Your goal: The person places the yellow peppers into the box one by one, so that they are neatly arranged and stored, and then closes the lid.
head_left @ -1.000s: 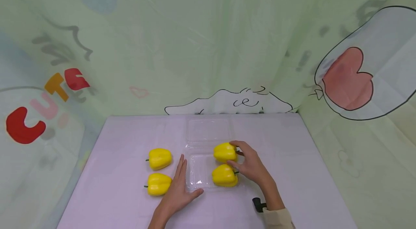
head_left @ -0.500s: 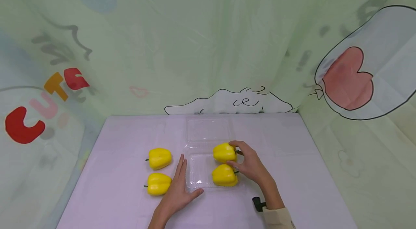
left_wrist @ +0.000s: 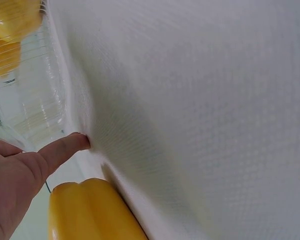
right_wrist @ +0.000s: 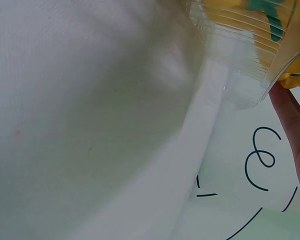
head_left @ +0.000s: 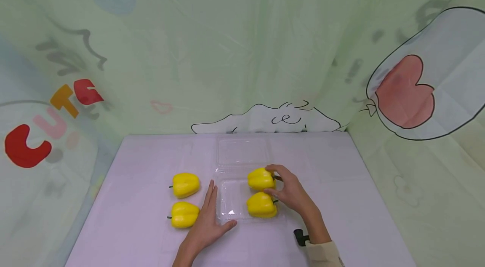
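My right hand (head_left: 289, 189) grips a yellow bell pepper (head_left: 260, 179) by its stem end, fingers on the far side and thumb on the near side. That pepper sits at the right of a clear plastic clamshell box (head_left: 233, 201), just behind a second yellow pepper (head_left: 261, 205) in the same half. Along the box's left wall lies my left hand (head_left: 206, 225), fingers straight and thumb spread at the near left corner. In the left wrist view, its thumb and fingers are beside the clear wall, and a loose yellow pepper (left_wrist: 92, 212) stands close below.
Left of the box, two more yellow peppers rest on the white cloth, a far one (head_left: 186, 185) and a near one (head_left: 184, 215) beside my left hand. The box's lid (head_left: 242, 152) lies folded back toward the printed curtain (head_left: 242, 69).
The right hand and the pepper it grips have shifted very slightly left and nearer. The left hand and the other peppers have stayed in place.
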Demonstrator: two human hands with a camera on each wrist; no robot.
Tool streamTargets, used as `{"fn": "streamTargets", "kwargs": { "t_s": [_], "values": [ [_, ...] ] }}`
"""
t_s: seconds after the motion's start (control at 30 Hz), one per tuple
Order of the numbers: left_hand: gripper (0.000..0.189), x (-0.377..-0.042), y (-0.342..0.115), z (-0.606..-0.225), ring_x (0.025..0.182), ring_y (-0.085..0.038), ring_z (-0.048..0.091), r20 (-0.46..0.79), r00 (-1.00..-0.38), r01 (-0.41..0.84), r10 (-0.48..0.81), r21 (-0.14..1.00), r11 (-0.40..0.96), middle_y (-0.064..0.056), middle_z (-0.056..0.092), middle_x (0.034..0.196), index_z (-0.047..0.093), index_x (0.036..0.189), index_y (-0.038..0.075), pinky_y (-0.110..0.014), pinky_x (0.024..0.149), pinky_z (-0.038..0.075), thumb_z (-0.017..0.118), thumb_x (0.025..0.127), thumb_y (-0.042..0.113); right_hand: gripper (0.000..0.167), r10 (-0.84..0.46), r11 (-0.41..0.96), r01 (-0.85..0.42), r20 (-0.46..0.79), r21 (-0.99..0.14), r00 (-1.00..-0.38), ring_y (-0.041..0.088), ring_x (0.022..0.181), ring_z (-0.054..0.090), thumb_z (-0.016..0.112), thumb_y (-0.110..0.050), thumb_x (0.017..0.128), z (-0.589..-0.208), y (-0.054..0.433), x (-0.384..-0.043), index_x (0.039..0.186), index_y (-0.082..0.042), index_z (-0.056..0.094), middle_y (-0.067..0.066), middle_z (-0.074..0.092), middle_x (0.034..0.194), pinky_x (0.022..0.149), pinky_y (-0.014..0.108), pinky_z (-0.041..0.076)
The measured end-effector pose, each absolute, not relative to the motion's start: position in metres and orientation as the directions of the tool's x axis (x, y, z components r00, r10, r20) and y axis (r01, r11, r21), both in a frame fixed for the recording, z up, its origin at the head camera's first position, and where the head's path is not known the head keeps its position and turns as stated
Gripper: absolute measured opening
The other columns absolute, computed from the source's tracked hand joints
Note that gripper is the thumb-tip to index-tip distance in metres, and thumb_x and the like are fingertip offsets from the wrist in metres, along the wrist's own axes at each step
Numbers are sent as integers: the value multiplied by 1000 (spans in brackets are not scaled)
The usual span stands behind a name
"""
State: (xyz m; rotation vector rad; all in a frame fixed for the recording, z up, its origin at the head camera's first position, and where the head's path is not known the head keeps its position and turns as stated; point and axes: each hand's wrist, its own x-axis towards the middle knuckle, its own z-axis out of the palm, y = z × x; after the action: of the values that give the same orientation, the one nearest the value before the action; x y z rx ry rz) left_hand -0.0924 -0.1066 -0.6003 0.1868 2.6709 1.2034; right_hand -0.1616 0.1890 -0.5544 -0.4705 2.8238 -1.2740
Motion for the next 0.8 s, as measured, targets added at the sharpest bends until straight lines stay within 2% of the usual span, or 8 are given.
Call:
{"fn": "streamTargets", "kwargs": {
  "t_s": [0.4, 0.8],
  "values": [
    [123, -91, -106, -600, 167, -34, 18, -124, -972, 39, 201, 755, 655, 1, -6, 182, 10, 171, 8, -58, 130, 32, 86, 84, 52, 64, -267, 625, -242, 88, -742, -960, 37, 137, 60, 88, -6, 84, -555, 188, -163, 141, -8, 58, 13, 63, 145, 111, 54, 56],
    [123, -93, -106, -599, 167, -34, 17, -139, -970, 27, 197, 749, 662, 4, -9, 182, 10, 171, 9, -59, 130, 31, 85, 84, 53, 63, -271, 627, -234, 74, -743, -960, 35, 131, 63, 89, -6, 82, -553, 187, -167, 138, -8, 60, 12, 66, 141, 110, 53, 57]
  ]
}}
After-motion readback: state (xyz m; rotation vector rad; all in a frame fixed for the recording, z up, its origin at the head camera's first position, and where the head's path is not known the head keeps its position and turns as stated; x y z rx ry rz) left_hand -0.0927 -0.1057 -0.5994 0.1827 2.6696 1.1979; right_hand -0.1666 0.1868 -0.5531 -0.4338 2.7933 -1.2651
